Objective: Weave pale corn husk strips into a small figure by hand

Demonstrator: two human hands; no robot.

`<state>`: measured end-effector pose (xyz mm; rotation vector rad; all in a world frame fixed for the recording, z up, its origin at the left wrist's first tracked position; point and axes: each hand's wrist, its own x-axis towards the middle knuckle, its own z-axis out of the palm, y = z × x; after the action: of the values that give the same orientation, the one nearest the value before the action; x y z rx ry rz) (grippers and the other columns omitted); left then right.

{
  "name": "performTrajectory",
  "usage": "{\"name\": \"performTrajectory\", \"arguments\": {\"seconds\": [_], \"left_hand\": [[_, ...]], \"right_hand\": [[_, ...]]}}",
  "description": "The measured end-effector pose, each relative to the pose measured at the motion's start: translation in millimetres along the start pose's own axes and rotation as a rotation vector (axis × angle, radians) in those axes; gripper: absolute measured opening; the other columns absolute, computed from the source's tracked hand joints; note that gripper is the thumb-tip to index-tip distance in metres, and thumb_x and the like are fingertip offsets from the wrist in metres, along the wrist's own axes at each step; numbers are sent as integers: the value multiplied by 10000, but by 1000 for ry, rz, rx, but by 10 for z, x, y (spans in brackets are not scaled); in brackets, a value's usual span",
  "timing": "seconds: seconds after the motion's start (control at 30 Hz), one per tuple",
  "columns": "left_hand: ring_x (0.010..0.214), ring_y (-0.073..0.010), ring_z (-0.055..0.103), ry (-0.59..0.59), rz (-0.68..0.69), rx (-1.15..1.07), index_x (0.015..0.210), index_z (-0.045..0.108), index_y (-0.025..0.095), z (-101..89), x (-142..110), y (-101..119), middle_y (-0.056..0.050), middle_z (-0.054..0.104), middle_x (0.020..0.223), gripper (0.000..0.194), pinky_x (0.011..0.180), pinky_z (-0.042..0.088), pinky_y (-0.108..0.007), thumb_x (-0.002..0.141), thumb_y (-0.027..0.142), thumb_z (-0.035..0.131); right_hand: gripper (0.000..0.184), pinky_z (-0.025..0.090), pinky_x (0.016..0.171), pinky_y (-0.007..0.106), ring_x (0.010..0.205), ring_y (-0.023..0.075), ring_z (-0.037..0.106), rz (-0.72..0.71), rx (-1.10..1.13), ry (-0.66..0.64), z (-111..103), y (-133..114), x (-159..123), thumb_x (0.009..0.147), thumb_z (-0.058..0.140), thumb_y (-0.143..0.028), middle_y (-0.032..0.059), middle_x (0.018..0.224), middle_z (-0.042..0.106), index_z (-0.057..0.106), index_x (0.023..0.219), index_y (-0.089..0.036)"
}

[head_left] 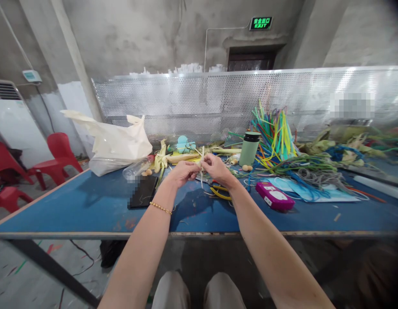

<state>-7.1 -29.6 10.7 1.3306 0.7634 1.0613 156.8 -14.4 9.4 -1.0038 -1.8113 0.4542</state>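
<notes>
Over the middle of the blue table (pixel 98 210), my left hand (pixel 183 173) and my right hand (pixel 217 169) meet fingertip to fingertip. Both are closed in a pinch on a thin pale strip of corn husk (pixel 202 179), whose ends stick out above and below the fingers. The part between my fingertips is hidden. Just behind my hands lie yellowish corn husks (pixel 161 158). Under my right wrist is a yellow looped cord (pixel 220 193). A dark flat tablet-like thing (pixel 143 192) lies beside my left wrist.
At the left stand a white plastic bag (pixel 120 143) and a lying clear bottle (pixel 136 168). Rightward are a green flask (pixel 249 149), a purple box (pixel 274 196), blue face masks (pixel 310 189) and bundled coloured strips (pixel 277 135). A perforated metal panel (pixel 186 96) borders the table's back.
</notes>
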Motion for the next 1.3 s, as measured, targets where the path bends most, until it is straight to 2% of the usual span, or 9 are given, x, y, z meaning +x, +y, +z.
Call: {"name": "performTrajectory", "arguments": {"seconds": [0.17,0.37,0.5,0.73,0.9,1.0,1.1,1.2,1.3], "left_hand": [[448,-61,403,-33,3,-23,579,571,138,-23,17,-16,27,479,484,275,462,255,-234,677,226,812],[468,-59,399,-81,31,-20,596,567,147,-55,31,-48,37,473,496,385,478,269,-235,641,348,892],[475,-55,398,-76,27,-3,600,579,142,-54,39,-61,39,474,505,337,487,274,-240,642,294,877],[446,-52,396,-26,3,6,567,577,136,-24,41,-48,38,468,488,192,481,261,-236,653,136,749],[426,-51,385,45,-27,-10,558,570,136,-41,55,-25,41,460,474,164,473,251,-236,640,80,701],[422,-51,380,71,-39,-18,546,561,139,-60,53,-7,40,458,465,173,462,229,-229,634,73,695],[427,-50,380,68,-22,1,540,557,141,-81,44,-1,43,449,460,187,460,226,-224,636,81,706],[420,-50,366,67,-7,44,529,557,144,-106,49,-16,43,441,445,191,461,232,-227,645,95,701],[409,-52,359,86,-4,104,522,566,146,-135,63,-37,38,447,431,177,460,226,-231,647,98,681]], "right_hand": [[128,426,620,270,618,137,511,-53,-64,27,-13,-11,16,773,574,-287,-16,659,569,496,700,-218],[102,412,601,265,591,134,526,5,-67,59,9,8,25,732,568,-288,-14,634,587,515,687,-214],[119,407,587,268,568,138,529,65,-77,97,16,0,10,719,572,-303,-15,595,578,515,663,-215],[149,396,570,263,562,136,518,59,-82,119,33,-18,-15,719,598,-332,-14,569,567,533,659,-212],[332,356,503,264,505,126,454,131,87,1,-37,-56,-43,793,621,-520,-31,542,504,533,693,-216],[439,254,480,262,492,104,347,138,27,-68,-154,-81,-82,845,572,-589,-46,505,407,555,654,-195],[436,215,513,266,528,95,318,63,-60,-173,-265,-89,-114,823,626,-529,-50,522,382,497,578,-192],[374,273,554,268,566,108,379,23,-73,-232,-323,-76,-115,798,647,-476,-39,562,455,541,593,-182],[298,312,579,271,588,121,430,9,-116,-225,-336,-45,-89,764,661,-426,-24,591,523,593,617,-176]]}}
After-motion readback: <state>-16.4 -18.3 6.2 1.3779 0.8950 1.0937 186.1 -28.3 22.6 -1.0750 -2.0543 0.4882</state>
